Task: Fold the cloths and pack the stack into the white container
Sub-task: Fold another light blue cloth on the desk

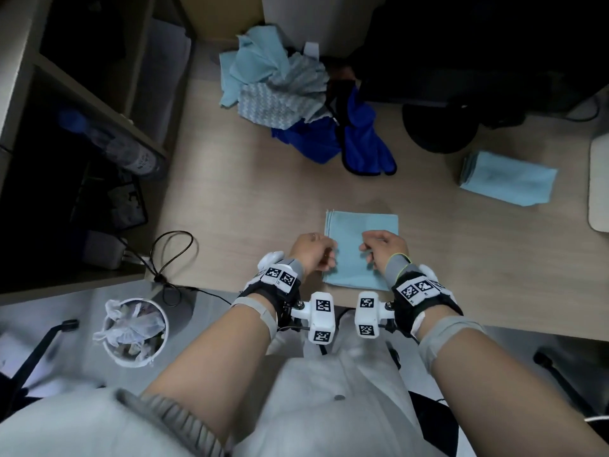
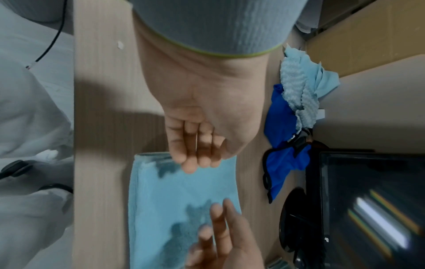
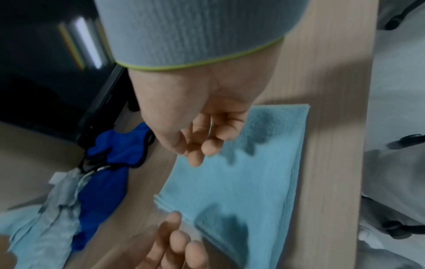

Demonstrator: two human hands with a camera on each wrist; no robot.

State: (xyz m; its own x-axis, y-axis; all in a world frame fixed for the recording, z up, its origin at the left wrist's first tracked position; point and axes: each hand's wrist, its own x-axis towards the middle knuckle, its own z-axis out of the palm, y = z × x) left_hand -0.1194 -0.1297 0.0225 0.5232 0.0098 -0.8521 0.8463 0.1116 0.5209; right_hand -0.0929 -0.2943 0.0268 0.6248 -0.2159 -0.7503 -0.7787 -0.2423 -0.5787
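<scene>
A folded light blue cloth [image 1: 361,255] [image 2: 179,191] [image 3: 241,182] lies flat near the desk's front edge. My left hand [image 1: 324,258] [image 2: 197,145] hovers over its left edge, fingers loosely curled and holding nothing. My right hand [image 1: 370,252] [image 3: 202,138] hangs over its right part the same way, holding nothing. A pile of unfolded cloths [image 1: 280,84], light blue, patterned and dark blue, sits at the back of the desk. A stack of folded light blue cloths [image 1: 507,179] lies at the right, next to the white container [image 1: 598,183] at the frame's edge.
A black monitor stand [image 1: 438,127] is behind the stack. Left of the desk stand a shelf unit [image 1: 82,103] and a looped cable [image 1: 171,255]. A white waste bin [image 1: 135,331] sits on the floor below the desk's front edge.
</scene>
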